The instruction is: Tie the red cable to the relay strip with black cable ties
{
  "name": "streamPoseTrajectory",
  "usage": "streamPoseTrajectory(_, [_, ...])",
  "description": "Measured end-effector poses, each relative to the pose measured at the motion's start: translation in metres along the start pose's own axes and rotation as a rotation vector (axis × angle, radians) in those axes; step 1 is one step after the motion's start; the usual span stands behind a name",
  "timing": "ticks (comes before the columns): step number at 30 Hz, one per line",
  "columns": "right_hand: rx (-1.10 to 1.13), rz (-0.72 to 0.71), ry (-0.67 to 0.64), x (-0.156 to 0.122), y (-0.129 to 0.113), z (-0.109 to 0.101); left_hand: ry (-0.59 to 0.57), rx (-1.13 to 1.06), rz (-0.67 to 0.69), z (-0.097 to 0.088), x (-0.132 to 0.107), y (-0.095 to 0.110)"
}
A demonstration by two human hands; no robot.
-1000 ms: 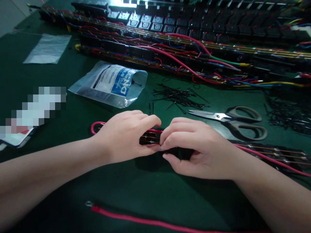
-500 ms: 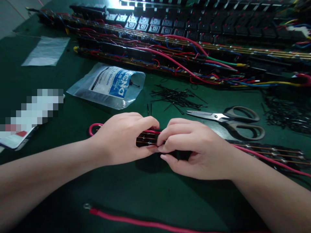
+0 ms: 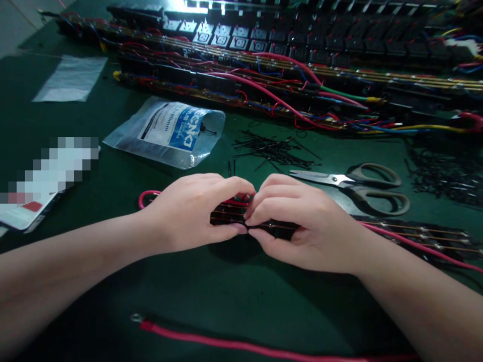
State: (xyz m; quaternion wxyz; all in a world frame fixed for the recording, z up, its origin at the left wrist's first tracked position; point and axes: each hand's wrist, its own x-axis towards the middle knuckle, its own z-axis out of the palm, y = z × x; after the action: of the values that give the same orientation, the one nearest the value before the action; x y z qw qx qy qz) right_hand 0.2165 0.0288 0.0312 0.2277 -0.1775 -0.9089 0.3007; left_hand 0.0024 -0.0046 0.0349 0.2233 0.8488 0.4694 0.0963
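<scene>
**Both hands close in on one spot of the busbar strip**

Through the head camera I have the dark busbar strip point(image 3: 228, 215) lying on the green bench point(image 3: 302, 311), running beneath both hands and out past the right wrist, with a red cable point(image 3: 407, 242) along it. My left hand point(image 3: 192, 208) arches over the strip, its grip closed around it, thumb on the near edge and fingers on the far side. My right hand point(image 3: 302, 221) is pinched at the near edge, just beside the left thumb. I cannot tell what, if anything, sits between its fingertips; a thin dark line shows between the hands, too small to name.

What worries me is the crowding. With the fingers so close and covering the work, I judge a slip could go unnoticed, and a hard pull from the right might twist the strip or shift the red cable if the left eases off. Overtightening anything there could bend the thin copper rods point(image 3: 222, 219).

The scissors point(image 3: 339, 180) lie behind the right hand, blades pointing left, so a careless backward sweep could catch them or scatter the black cable ties point(image 3: 271, 148). In front, the loose red lead point(image 3: 226, 344) could snag a forearm.
</scene>
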Motion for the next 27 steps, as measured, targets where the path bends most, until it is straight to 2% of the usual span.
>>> streamPoseTrajectory(4, [-0.029, 0.109, 0.096, -0.0004, 0.0028, -0.0007, 0.007, -0.08, -0.022, -0.0002, -0.0002, -0.0026])
streamPoseTrajectory(8, [-0.04, 0.213, 0.101, -0.0005, 0.0059, -0.0019, 0.003, -0.157, -0.061, -0.0003, -0.0001, -0.006])
streamPoseTrajectory(14, [-0.072, 0.273, 0.107, 0.0017, 0.0062, -0.0016, 0.002, -0.25, -0.094, -0.0014, -0.0002, -0.0089])
streamPoseTrajectory(27, [-0.048, 0.238, 0.057, 0.0012, 0.0075, -0.0002, 0.119, -0.369, -0.16, -0.0004, -0.0003, -0.0097])
